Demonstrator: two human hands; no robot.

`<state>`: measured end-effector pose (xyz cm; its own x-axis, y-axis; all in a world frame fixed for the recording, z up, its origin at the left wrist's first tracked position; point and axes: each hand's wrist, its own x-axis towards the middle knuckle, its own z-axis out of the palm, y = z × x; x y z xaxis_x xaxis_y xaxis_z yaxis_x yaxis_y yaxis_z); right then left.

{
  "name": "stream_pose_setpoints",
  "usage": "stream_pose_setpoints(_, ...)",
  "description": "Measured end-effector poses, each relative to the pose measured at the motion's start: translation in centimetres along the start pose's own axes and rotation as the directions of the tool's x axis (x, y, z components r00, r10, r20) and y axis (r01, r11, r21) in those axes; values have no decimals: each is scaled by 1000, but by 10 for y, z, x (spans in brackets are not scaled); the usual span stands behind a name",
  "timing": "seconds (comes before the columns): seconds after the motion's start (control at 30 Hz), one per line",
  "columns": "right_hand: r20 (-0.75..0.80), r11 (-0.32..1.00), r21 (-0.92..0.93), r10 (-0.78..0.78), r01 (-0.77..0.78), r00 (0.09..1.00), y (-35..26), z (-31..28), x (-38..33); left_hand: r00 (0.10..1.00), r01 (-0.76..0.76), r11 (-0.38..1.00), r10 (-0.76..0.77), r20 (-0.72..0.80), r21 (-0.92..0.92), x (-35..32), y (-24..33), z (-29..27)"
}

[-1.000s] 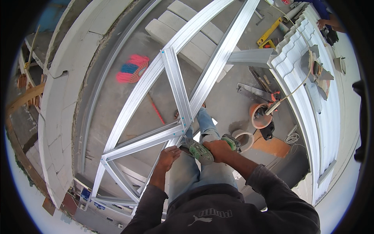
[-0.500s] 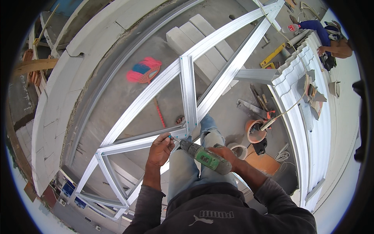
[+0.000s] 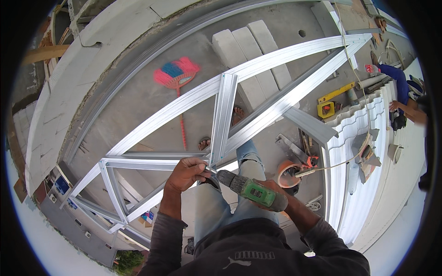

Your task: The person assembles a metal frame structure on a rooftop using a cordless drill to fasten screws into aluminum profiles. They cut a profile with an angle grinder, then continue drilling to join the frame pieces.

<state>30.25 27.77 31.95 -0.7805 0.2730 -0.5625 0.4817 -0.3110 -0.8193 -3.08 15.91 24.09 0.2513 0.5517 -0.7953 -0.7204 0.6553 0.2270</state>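
My right hand (image 3: 272, 189) is wrapped round the rear of a green and black cordless drill (image 3: 254, 190), which points left. At its front, a silver bit (image 3: 211, 169) reaches the fingertips of my left hand (image 3: 187, 174). Those fingers are pinched on a small screw, mostly hidden now; its teal end showed earlier. Just beyond my hands is a silver metal roof truss (image 3: 271, 106), with an upright channel piece (image 3: 224, 115) meeting its lower members. Small teal screw heads dot that joint.
A pink and blue broom (image 3: 177, 76) and pale blocks (image 3: 246, 60) lie beyond the truss. To the right are a handsaw (image 3: 294, 149), an orange bucket (image 3: 288, 174), a yellow level (image 3: 336, 92) and corrugated sheets (image 3: 340, 184). Another person (image 3: 403, 92) sits far right.
My view has shifted, and the truss appears turned. The drill tip and my left fingertips remain together, slightly lower in view. The teal end between my fingers no longer shows.
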Motion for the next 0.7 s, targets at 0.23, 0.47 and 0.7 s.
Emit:
stream_pose_setpoints(0.23, 85, 761, -634, -111, 140, 990, -25, -76, 9, 924, 294, 851, -370, 100, 436, 78, 50, 24)
stream_pose_setpoints(0.47, -323, 724, -649, 15, -233, 946, -13, -83, 101, 961, 14, 999, -25, -276, -41, 161, 36, 98)
stream_pose_setpoints(0.7, -562, 689, -504, 197, -521, 804, 2, -109, 232, 926, -272, 956, 292, -238, 114, 177, 62, 124)
